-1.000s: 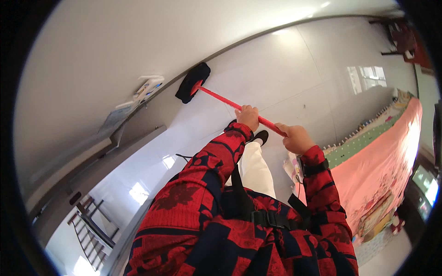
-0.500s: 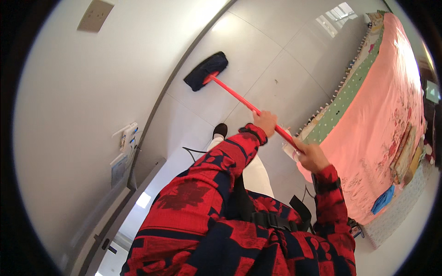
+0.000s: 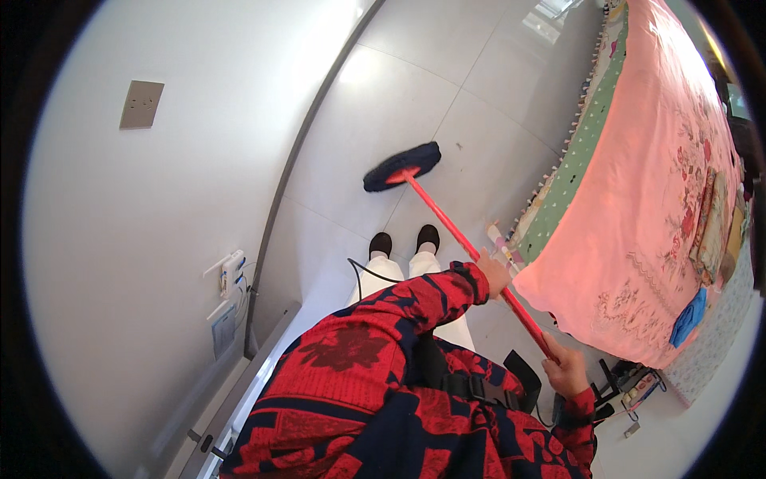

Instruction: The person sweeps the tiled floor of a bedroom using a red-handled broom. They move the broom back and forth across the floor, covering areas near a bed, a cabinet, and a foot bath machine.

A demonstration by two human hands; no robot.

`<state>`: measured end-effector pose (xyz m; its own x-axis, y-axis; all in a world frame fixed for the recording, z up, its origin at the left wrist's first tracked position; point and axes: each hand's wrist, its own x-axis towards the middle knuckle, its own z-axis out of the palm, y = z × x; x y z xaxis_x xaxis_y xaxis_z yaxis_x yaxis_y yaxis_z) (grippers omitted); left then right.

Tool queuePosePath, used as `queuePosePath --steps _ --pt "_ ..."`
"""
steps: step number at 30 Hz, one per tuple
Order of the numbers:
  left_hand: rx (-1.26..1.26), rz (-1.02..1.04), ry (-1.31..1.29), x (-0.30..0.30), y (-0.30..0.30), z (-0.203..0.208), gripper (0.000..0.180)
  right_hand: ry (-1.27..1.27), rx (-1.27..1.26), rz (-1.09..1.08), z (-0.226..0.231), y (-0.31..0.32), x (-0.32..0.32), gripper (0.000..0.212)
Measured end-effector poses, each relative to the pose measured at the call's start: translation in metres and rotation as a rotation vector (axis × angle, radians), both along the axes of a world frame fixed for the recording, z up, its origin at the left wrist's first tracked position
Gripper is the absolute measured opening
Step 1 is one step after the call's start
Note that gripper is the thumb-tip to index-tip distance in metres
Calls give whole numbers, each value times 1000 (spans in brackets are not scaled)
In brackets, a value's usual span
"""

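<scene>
A flat mop (image 3: 447, 222) with a red pole and a dark fluffy head rests head-down on the pale tiled floor. My left hand (image 3: 493, 275) is wrapped round the middle of the pole. Close to the pole's upper end, my right hand (image 3: 565, 367) is closed on it, lower and further right in view. The dark mop head (image 3: 421, 158) lies a little beyond my feet. A small dark bit of debris (image 3: 459, 146) lies on the tiles just right of it.
On the right stands a bed with a pink floral cover (image 3: 598, 231) and a tasselled green edge. A white wall with a socket plate (image 3: 142, 104) and a plugged-in power strip (image 3: 231, 271) runs along the left. A black cable (image 3: 357, 275) hangs by my legs.
The mop head has come nearer my feet and away from the left wall. Both hands have drawn back and to the right with the pole. Both my shoes now show.
</scene>
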<state>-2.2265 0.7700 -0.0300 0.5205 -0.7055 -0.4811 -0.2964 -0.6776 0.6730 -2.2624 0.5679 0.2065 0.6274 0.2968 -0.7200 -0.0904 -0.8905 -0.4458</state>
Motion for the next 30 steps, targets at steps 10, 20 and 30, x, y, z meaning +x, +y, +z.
queuePosePath --steps 10,20,30 --pt "226 495 -398 127 136 -31 12 -298 356 -150 -140 154 104 52" --pt "239 622 -336 125 230 -17 11 -245 206 138 -178 283 151 45" --pt "207 847 -417 22 195 -28 20 -274 160 445 -174 253 84 55"
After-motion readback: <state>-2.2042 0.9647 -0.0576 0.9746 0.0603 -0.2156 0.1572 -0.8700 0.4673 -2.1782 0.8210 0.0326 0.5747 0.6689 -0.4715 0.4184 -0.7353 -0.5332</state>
